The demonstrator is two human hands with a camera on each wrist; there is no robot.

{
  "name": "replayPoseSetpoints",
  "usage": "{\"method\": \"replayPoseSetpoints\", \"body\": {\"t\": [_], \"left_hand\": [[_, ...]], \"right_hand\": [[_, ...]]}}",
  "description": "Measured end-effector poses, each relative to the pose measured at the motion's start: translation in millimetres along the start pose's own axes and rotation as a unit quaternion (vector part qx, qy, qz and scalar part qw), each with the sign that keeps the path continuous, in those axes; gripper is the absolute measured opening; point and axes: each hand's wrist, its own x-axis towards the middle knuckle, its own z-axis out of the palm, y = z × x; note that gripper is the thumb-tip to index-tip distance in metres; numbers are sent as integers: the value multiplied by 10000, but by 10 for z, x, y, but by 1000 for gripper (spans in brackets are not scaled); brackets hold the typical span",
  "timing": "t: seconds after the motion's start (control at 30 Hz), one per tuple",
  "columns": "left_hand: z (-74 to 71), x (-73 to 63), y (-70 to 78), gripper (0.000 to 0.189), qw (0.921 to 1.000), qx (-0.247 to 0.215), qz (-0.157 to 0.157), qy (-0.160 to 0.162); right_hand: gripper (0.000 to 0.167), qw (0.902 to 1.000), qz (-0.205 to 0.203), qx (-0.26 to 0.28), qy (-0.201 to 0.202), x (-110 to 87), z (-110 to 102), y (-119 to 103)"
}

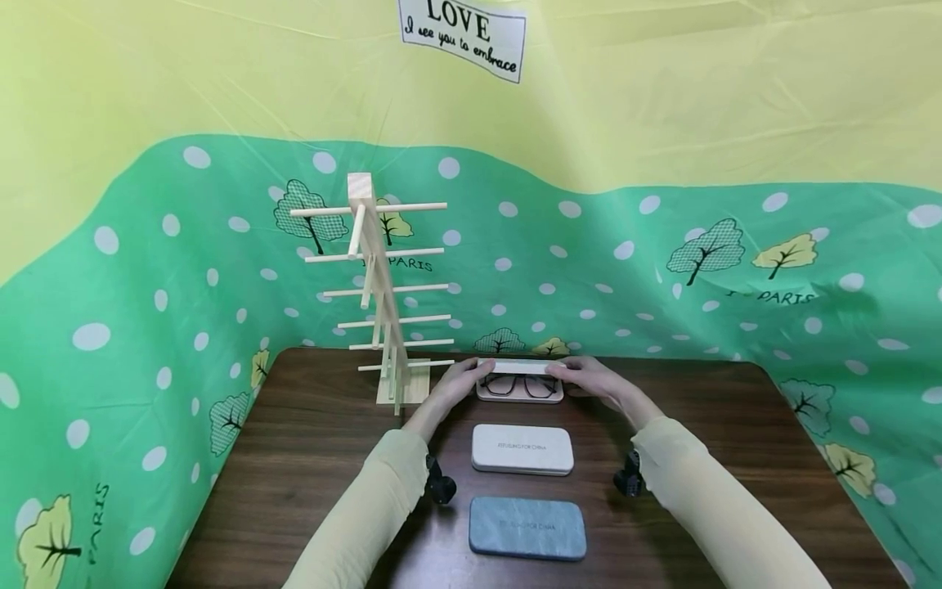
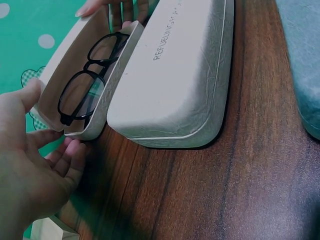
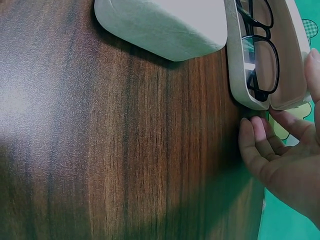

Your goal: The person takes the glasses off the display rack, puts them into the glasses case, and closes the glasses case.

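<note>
At the back of the table an eyeglass case (image 1: pixel 522 367) stands with its lid raised, pale outside and beige inside. Black-framed glasses (image 2: pixel 93 63) lie within it. My left hand (image 1: pixel 458 382) holds the case's left end, thumb on the lid's edge and fingers low at the end wall. At the opposite end my right hand (image 1: pixel 598 379) grips likewise, thumb against the lid, other fingers curled near the base. Directly in front lies a shut white glasses case (image 1: pixel 522 450) with printed lettering. Nearer still is a blue-grey glasses case (image 1: pixel 527 528), also shut.
A wooden rack (image 1: pixel 383 286) with several rows of pegs rises left of the open case, its base close to my left hand. A green and yellow patterned cloth (image 1: pixel 589 270) hangs behind the dark wooden table (image 1: pixel 309 466).
</note>
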Motion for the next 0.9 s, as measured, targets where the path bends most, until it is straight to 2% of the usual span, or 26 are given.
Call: {"method": "replayPoseSetpoints", "body": {"t": [0.47, 0.9], "left_hand": [[5, 18, -52, 83, 10000, -3, 42, 14], [-33, 23, -78, 84, 9996, 228, 155, -62]], "right_hand": [[72, 9997, 99, -170, 153, 31, 13, 45], [73, 9995, 75, -268, 131, 11, 17, 23]]}}
